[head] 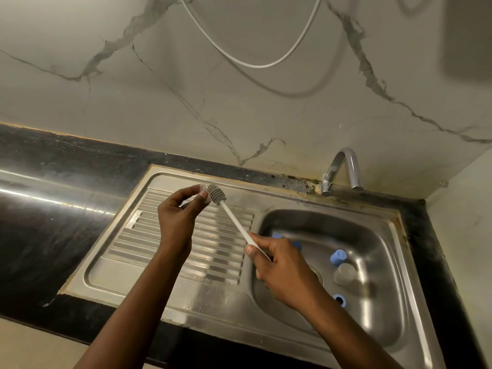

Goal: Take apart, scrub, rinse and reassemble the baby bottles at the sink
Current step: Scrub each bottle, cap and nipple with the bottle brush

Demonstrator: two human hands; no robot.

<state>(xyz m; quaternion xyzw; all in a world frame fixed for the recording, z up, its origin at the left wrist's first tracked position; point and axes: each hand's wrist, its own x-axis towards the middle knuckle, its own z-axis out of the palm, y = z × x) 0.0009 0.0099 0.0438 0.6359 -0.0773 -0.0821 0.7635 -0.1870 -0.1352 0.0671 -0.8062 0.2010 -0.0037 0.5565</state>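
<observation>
The left hand is raised over the drainboard, with thumb and fingertips pinching a small clear part; what kind of part it is cannot be told. The right hand grips the lower end of a brush by its white handle, fingers curled round it. The handle slants up to the left, and the grey bristle head touches the clear part.

Just behind the right hand, in the basin, a blue piece shows partly. Further right in the basin lie a blue cap, a grey cup just below it, and a blue ring nearer the front. A tap curves over the basin's back corner. The steel sink is set into a black tabletop. Behind it rises a veined pale wall, where a white cable hangs in a loop.
</observation>
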